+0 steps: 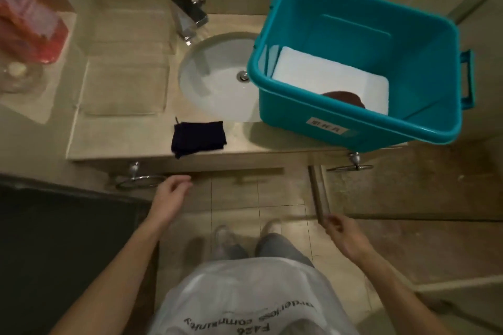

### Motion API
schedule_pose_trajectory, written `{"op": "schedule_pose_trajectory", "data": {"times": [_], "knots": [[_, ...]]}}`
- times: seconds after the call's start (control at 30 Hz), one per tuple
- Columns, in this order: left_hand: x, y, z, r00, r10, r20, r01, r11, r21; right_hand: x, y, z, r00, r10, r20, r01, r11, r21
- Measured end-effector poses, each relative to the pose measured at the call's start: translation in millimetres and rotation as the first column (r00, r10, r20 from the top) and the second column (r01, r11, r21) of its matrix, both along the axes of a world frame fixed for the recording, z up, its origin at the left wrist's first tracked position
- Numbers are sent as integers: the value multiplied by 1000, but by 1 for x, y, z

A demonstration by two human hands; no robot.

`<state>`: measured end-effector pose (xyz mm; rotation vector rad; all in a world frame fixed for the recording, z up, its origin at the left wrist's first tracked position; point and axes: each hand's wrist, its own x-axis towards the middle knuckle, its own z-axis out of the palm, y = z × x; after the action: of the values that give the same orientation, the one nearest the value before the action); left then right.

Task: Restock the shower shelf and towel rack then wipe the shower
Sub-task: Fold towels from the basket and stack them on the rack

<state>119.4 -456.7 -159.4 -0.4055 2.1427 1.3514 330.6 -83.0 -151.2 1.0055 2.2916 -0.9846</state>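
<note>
- A teal bin [381, 136] stands on the counter [122, 139], partly over the sink [217, 90], with a folded white towel [326, 73] inside.
- A dark cloth [198, 137] lies at the counter's front edge, just above the left hand [171, 190].
- The left hand is relaxed and empty beside a towel ring [138, 181].
- The right hand [343, 234] is lower, well below the bin, loosely curled and empty.

White oval sink basin [217, 81] set in beige stone countertop [122, 139], w/ metal drain [243, 76] at centre. Behind basin, to L: square chrome faucet [189, 15]. L of basin: clear flat trays [125, 90]; farther L, clear glass dish [16, 73] & red-orange plastic pack [30, 27]. Below basin, L, at floor lvl: dark mat [68, 239].
</note>
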Motion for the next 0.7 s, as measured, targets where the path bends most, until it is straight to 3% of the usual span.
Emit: {"op": "schedule_pose_trajectory", "data": {"times": [0.1,0.2,0.27,0.37,0.43,0.53,0.6,0.7], "knots": [[-50,64,61,965,3,-261,29,993,116,-35,14,63,923,13,-385,35,993,116],[-82,126,125,861,46,-506,37,987,154,-73,34,131,657,246,-713,49,929,366],[-97,160,157,755,49,-654,54,989,136,-98,54,163,501,378,-779,94,871,483],[-119,210,194,585,7,-811,108,990,87,-142,93,193,483,351,-802,133,876,464],[-138,246,205,529,-81,-845,185,983,21,-177,124,203,596,274,-755,80,915,395],[-167,301,197,500,-357,-789,388,907,-165,-227,171,195,821,313,-477,-106,905,411],[-185,335,178,466,-620,-631,494,775,-395,-259,197,182,880,422,-216,-306,853,423],[-205,376,151,461,-860,-220,618,489,-615,-300,233,152,881,469,69,-461,815,351]]}}
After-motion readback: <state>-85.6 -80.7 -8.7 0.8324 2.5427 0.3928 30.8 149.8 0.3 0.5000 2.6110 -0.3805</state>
